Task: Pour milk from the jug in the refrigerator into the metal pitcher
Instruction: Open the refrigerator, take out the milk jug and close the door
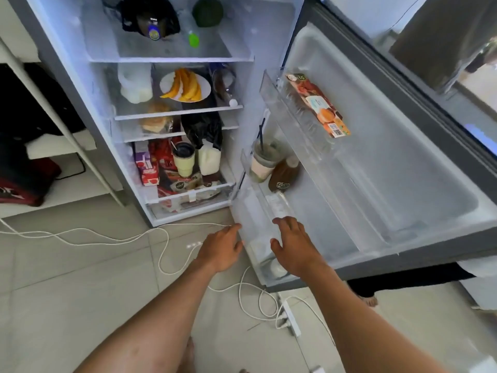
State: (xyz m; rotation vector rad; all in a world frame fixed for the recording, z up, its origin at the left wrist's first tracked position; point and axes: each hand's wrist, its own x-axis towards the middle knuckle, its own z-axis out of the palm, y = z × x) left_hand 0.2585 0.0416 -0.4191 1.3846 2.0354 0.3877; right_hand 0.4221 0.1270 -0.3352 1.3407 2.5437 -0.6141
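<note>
The refrigerator (67,57) stands open with its door (390,170) swung to the right. A white milk jug (135,84) sits on the middle shelf at the left. A second white milk jug (209,160) stands in the bottom compartment beside a tumbler. In the lowest door bin (247,208) lies a white container (277,266), partly hidden. My left hand (222,249) hovers with fingers apart at the outer side of that bin. Over the bin is my right hand (294,246), fingers spread and empty. No metal pitcher is in view.
A plate of cut fruit (185,86), cartons and snack bags fill the shelves. A lidded cup with straw (262,162) and a brown bottle (283,175) stand in the door. White cables (161,254) and a power strip (290,317) lie on the tiled floor.
</note>
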